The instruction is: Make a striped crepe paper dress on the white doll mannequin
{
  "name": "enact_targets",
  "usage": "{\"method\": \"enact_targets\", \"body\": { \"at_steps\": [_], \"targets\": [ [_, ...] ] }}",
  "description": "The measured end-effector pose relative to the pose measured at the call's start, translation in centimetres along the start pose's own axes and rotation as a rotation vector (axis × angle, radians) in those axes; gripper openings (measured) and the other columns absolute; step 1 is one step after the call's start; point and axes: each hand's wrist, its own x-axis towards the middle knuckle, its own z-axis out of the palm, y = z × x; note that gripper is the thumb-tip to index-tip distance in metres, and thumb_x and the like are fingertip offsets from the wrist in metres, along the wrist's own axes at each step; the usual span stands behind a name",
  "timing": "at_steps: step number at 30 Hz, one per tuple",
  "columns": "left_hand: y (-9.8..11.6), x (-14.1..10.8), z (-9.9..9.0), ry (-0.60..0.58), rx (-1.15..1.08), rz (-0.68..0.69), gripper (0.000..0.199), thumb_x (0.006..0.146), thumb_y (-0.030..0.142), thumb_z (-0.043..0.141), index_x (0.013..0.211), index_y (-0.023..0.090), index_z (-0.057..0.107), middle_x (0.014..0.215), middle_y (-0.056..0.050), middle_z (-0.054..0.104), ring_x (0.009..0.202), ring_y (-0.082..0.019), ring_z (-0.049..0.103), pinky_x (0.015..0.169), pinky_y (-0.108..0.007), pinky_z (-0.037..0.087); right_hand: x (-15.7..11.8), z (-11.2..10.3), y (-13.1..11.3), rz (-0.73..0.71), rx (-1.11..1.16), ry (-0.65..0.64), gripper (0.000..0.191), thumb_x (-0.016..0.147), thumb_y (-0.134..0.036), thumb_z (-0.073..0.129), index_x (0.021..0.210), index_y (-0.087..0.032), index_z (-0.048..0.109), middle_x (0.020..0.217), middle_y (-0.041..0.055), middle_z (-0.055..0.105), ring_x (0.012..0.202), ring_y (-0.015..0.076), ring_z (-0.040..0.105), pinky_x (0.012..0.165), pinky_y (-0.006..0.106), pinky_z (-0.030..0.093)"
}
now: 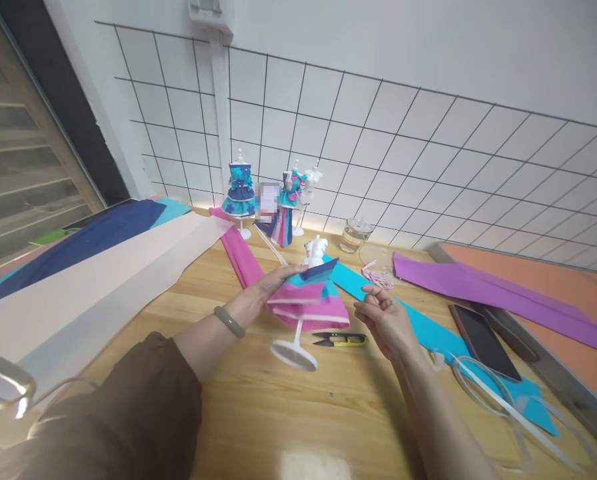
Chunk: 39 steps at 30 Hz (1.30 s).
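My left hand [273,283], with a bangle on its wrist, grips a miniature dress form [315,249] at the waist. The white form leans, its round foot [293,355] tilted toward me. A layered skirt [306,310] in pink, turquoise and dark blue with white edging hangs around it. To the right of the skirt is my right hand [384,320], apart from it, fingers curled and thumb pinched in. Whatever that pinch holds, if anything, is too small to make out. Thread snips [341,339] with yellow handles lie on the table between the hands.
Dressed miniature forms [240,190] stand by the grid wall, near a glass jar [355,235]. Fabric strips lie around: pale pink [143,267], turquoise [428,327], purple [478,293]. A phone [483,341] and a loose white ribbon [498,393] lie at right on the wooden table [258,407].
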Motion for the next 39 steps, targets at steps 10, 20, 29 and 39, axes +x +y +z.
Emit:
{"method": "enact_targets", "body": {
  "at_steps": [10,20,29,39],
  "targets": [
    [-1.5,-1.2,0.2,0.106,-0.155,-0.059,0.026,0.067,0.037,0.072,0.087,0.020,0.069,0.079,-0.002,0.069,0.074,-0.016,0.063,0.071,-0.026,0.049,-1.0,1.1,0.4,-0.135,-0.152,-0.054,0.031,0.071,-0.039,0.070,0.094,-0.021,0.060,0.074,0.0002,0.056,0.066,0.0133,0.051,0.064,0.028,0.043],
    [-3.3,0.5,-0.3,0.158,-0.193,-0.048,0.032,0.065,0.034,0.074,0.088,0.013,0.068,0.083,-0.007,0.071,0.073,-0.018,0.065,0.073,-0.029,0.050,-3.2,2.8,0.0,-0.305,-0.296,-0.014,0.020,0.078,-0.040,0.062,0.088,-0.023,0.059,0.074,0.0010,0.057,0.070,0.0160,0.053,0.068,0.029,0.044],
    [-2.0,0.0,2.0,0.219,-0.048,0.114,0.039,0.063,0.032,0.076,0.096,0.013,0.069,0.088,-0.006,0.071,0.072,-0.015,0.064,0.070,-0.027,0.049,-0.8,1.0,1.5,-0.255,-0.128,0.079,0.022,0.077,-0.042,0.063,0.082,-0.021,0.061,0.068,-0.0010,0.053,0.062,0.0128,0.047,0.060,0.026,0.039],
    [2.9,-1.2,3.4,0.434,0.157,0.418,0.037,0.066,0.030,0.072,0.100,0.015,0.067,0.103,-0.007,0.070,0.094,-0.020,0.063,0.080,-0.028,0.048,0.2,-0.9,0.1,-0.268,-0.451,0.047,0.024,0.075,-0.044,0.062,0.076,-0.019,0.061,0.066,0.0007,0.057,0.063,0.0153,0.052,0.063,0.029,0.041]
  ]
}}
